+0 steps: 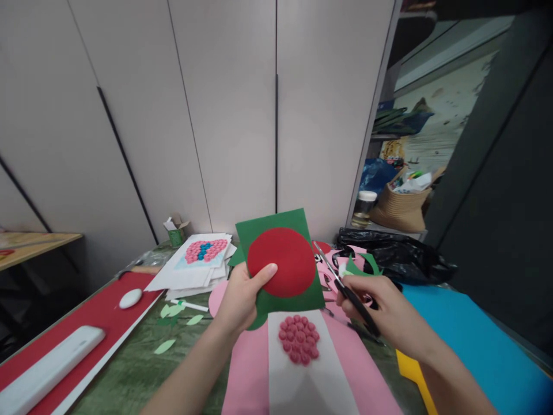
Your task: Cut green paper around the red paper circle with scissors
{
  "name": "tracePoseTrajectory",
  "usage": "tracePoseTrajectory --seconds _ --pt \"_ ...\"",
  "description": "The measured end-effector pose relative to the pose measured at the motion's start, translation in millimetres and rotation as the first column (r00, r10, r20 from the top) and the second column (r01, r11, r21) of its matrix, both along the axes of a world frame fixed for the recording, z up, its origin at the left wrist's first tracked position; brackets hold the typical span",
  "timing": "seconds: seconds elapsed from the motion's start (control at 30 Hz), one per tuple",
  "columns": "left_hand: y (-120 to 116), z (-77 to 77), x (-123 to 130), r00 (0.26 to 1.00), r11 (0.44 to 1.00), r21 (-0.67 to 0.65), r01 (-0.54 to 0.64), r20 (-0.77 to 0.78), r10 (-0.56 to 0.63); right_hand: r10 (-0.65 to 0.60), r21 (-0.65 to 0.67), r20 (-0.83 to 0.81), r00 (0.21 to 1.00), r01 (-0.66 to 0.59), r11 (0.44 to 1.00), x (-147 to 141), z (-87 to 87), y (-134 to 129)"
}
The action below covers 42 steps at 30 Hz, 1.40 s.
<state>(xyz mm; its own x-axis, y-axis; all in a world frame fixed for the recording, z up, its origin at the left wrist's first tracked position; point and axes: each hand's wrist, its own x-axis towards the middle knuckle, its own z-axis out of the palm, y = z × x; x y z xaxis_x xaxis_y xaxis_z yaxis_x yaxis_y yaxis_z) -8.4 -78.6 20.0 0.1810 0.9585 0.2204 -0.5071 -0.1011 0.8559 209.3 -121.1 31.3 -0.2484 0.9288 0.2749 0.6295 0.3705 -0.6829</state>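
Observation:
My left hand (247, 288) pinches a green paper square (277, 221) together with a red paper circle (283, 248) lying on its front, the thumb pressed on the red. To the right, my right hand (367, 300) is wrapped round black-handled scissors (355, 298), their blades pointing up and left beside the green paper's right edge. Below the held papers, a white sheet (285, 380) with a cluster of pink balls (299, 340) lies on pink paper (248, 369).
Red paper (125, 288) with a white device (54, 366) and a white oval object (130, 298) is at left. White sheets (173, 276) stand stacked behind. Pink and green scraps, a black plastic bag (397, 253) and blue paper (458, 328) are at right.

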Motion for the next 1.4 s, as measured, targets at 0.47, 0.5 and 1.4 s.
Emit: tracePoseTrajectory --seconds 0.47,0.5,1.4 --pt "2.4 -3.4 1.0 1.0 1.0 -0.014 -0.014 0.01 0.014 -0.007 -0.004 -0.002 1.0 0.007 1.0 0.3 -6.9 3.8" --pt "2.4 -3.4 0.7 1.0 1.0 -0.012 -0.014 0.011 0.014 -0.011 0.001 -0.003 1.0 0.011 1.0 0.6 -7.4 4.1" --pt "2.7 -2.2 -0.8 1.0 1.0 -0.001 0.004 0.015 -0.004 0.028 -0.02 0.01 1.0 -0.028 0.999 1.5 -1.3 3.6"
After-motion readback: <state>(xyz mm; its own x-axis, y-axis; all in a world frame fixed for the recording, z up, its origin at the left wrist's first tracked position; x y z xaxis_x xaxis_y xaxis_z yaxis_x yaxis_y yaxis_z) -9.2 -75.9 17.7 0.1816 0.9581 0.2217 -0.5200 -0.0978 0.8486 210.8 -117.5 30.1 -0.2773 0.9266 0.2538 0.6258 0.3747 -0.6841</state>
